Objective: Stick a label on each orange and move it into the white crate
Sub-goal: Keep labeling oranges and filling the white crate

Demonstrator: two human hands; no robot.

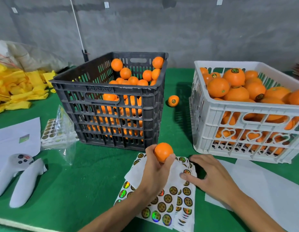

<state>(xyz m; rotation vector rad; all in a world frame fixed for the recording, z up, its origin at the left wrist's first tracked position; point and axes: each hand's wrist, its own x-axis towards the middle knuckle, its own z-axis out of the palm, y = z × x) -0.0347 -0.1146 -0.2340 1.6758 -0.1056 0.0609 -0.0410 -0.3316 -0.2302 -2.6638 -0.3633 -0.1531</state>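
Note:
My left hand (154,174) grips a bare orange (163,151) just above the label sheets (163,205), in front of the black crate (110,101). My right hand (210,176) lies over the right side of the sheets, thumb and fingertips at a round label (187,171) near the sheet's edge. The black crate holds several unlabelled oranges. At the right the white crate (246,114) is heaped with labelled oranges. One labelled orange (173,100) sits on the green table between the two crates.
A plastic bag with more label sheets (57,133) lies left of the black crate. Two white controllers (19,174) rest at the front left beside white paper (16,138). Yellow foam nets (16,87) pile at the far left. Blank backing sheets (262,186) lie at the right.

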